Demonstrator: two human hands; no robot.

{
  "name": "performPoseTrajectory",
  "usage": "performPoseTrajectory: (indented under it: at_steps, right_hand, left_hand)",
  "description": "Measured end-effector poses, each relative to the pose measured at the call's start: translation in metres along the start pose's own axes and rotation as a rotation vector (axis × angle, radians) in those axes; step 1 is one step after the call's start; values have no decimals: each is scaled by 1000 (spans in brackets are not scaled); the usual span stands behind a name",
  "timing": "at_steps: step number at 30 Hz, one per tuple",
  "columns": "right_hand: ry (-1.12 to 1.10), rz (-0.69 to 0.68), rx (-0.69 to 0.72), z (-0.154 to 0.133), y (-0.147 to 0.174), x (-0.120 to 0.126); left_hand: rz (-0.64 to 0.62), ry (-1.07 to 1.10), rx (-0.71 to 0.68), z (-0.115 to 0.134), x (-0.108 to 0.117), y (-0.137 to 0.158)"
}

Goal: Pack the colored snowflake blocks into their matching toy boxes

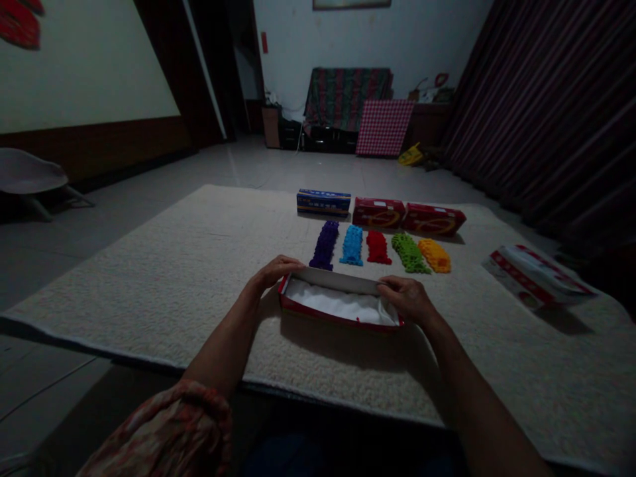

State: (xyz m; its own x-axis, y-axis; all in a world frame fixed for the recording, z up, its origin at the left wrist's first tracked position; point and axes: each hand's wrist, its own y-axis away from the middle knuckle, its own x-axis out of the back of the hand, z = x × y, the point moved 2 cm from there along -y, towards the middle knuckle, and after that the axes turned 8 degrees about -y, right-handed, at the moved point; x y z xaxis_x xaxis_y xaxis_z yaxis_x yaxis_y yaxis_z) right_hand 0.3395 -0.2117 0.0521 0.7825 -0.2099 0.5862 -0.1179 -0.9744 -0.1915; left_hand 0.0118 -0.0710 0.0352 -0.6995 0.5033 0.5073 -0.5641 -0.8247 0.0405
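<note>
Evidently for steadiness, left hand (282, 269) and right hand (408, 298) each have a closed grip on the raised flap (342, 281) of the open box (320, 317), at opposite ends. I see it near the desk's (173, 278) closer edge, coloured strips (352, 245) beyond.

Left hand (278, 269) and right hand (408, 299) grip, well apart.

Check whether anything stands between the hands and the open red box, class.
Nothing visible does: the left hand and right hand touch the open red box at opposite ends of its raised flap; the coloured pieces lie beyond it.
</note>
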Motion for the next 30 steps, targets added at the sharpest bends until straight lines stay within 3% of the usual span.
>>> performPoseTrajectory:
  at_steps: [6, 9, 13, 24, 26, 30]
  right_hand:
    - [-258, -45, 59, -20, -9, -38]
    - [-512, -3, -32, -8, -4, -46]
    - [-678, 8, -190, 12, 2, -44]
    - [-516, -602, -129, 10, -7, -14]
    - [-478, -621, -112, 8, -7, -10]
    - [-362, -523, -91, 6, -9, -6]
  left_hand:
    - [79, 158, 113, -15, 25, 16]
    - [69, 230, 165, -17, 24, 16]
    - [9, 226, 116, -17, 22, 8]
    - [54, 6, 47, -18, 25, 16]
    - [60, 0, 54, -15, 24, 19]
    - [64, -5, 56, -10, 25, 22]
